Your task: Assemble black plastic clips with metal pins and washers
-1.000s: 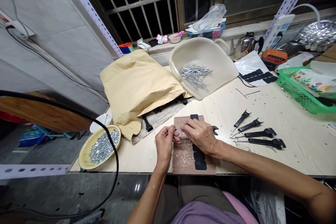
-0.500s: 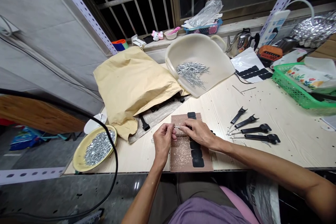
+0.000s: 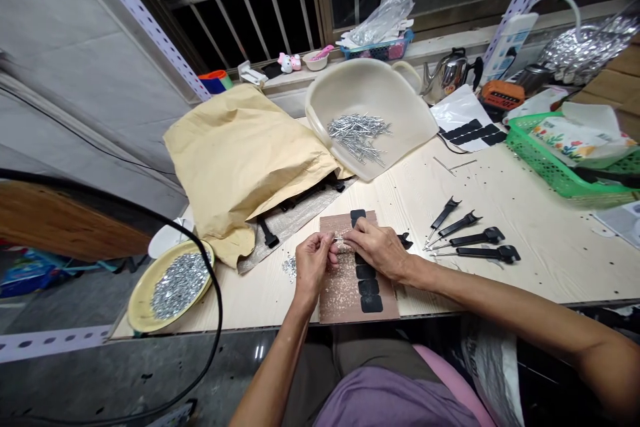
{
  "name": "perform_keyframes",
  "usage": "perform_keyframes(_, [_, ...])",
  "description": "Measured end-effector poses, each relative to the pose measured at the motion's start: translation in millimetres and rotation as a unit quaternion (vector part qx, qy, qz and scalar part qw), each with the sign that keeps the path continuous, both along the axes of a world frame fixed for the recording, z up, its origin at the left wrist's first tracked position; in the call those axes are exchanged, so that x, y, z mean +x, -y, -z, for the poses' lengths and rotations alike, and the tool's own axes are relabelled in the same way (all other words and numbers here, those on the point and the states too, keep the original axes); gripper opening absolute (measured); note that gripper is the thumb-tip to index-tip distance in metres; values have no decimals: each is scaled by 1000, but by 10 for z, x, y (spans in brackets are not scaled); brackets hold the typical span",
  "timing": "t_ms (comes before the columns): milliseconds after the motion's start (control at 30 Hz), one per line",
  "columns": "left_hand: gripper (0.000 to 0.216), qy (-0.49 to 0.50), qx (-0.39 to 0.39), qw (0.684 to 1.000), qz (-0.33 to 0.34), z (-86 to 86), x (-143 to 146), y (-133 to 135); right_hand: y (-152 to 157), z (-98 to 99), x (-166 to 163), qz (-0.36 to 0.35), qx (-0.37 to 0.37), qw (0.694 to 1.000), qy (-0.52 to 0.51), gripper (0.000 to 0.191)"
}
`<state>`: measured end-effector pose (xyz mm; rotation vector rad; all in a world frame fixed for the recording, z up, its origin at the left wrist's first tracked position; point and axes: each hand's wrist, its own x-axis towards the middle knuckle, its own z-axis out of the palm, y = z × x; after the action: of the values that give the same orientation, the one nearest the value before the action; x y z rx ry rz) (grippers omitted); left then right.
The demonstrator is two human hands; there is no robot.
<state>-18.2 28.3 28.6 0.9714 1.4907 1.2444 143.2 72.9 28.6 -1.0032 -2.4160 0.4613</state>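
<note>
Thin metal rod point(image 3: 339, 239), bridging left hand point(image 3: 312, 259) and right hand point(image 3: 379, 250), pinched by both

No text legible with certainty; markings on the orange block point(image 3: 502, 95), right of the bench's point(image 3: 555, 247) far edge, unclear.

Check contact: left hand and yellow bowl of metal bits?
Apart. The head view shows a wide stretch of wooden table between the left hand and the yellow bowl.
</note>
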Motion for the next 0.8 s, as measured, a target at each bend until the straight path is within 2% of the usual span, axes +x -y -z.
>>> perform_keyframes(133, [33,6,4,1000,-11,-12,42,-9,10,-11,15,2,-43,998,-42,20])
perform_keyframes(300, [32,13,8,1000,-23,-8,80,-6,9,-57,9,15,-22,1000,5,25])
perform_keyframes(433, [31,-1,28,999,-27,-30,100,-4,-20,-31,-4,-2,-145,984,-105,20])
perform_keyframes(500, [32,-5,24,999,-29,-55,107,-7,-35,-19,-11,-6,-178,973,-145,16])
perform_keyframes(633, [33,-15,21,999,-26,-73,110,-19,-58,-24,-16,15,-145,982,-121,17])
perform_keyframes(733, [34,-21,21,999,-23,-45,104,-27,-73,-43,-11,10,-176,977,-119,24])
perform_keyframes(800, [35,-16,15,1000,-23,-22,101,-30,-68,-53,2,8,-167,980,-107,23])
